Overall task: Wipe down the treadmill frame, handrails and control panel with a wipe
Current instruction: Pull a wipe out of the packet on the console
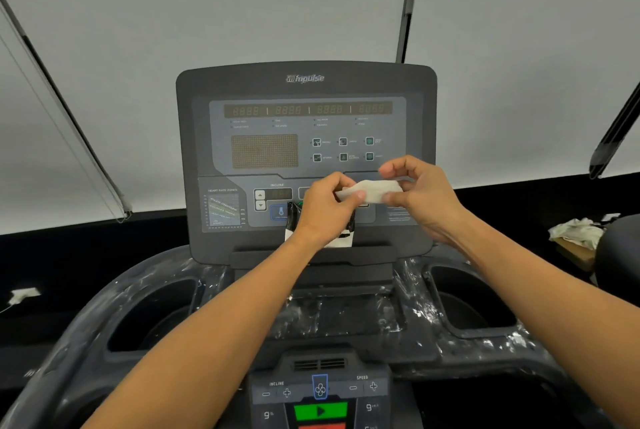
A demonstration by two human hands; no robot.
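A small white wipe [372, 190] is stretched between both hands in front of the treadmill's control panel [304, 137]. My left hand [327, 208] pinches its left end and my right hand [420, 194] pinches its right end. Behind my left wrist, a black and white wipe packet [343, 238] leans on the panel's ledge, mostly hidden. The dark treadmill frame [104, 293] curves around below with plastic film on it. Lower down sits a button cluster [320, 394] with incline, speed, a green start key.
Two deep cup holders [156, 310] [474, 300] flank a central tray [343, 314]. Grey window blinds [207, 5] hang behind the panel. A crumpled cloth on a box [575, 234] lies at the right, a small white object [22, 295] at the left.
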